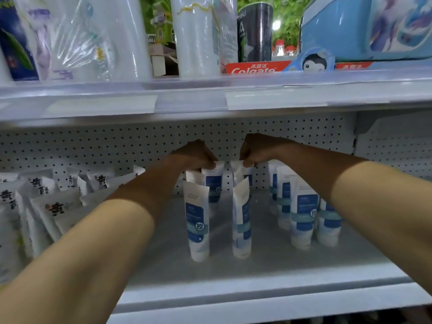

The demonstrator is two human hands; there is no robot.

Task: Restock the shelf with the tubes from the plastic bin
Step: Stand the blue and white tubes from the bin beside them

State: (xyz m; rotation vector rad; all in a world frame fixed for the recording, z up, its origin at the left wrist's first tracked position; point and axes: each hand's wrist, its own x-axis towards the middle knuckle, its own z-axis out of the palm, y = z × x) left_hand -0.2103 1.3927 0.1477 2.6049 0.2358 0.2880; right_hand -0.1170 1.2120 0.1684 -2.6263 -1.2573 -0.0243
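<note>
both arms reach deep into the lower shelf point(268, 258). the left hand point(196, 154) pinches the top crimp of a white-and-blue tube point(214, 181) standing near the back, fingers curled tight on it. the right hand point(258, 149) pinches the crimp of a second tube point(244, 175) just beside it. two more tubes point(197, 220) stand in front of these. a cluster point(301, 213) of the same tubes crowds the right, and white pouches point(53, 205) lean at the left. a pegboard point(93, 146) backs it all. a colgate box point(254, 67) lies on the shelf above.
</note>
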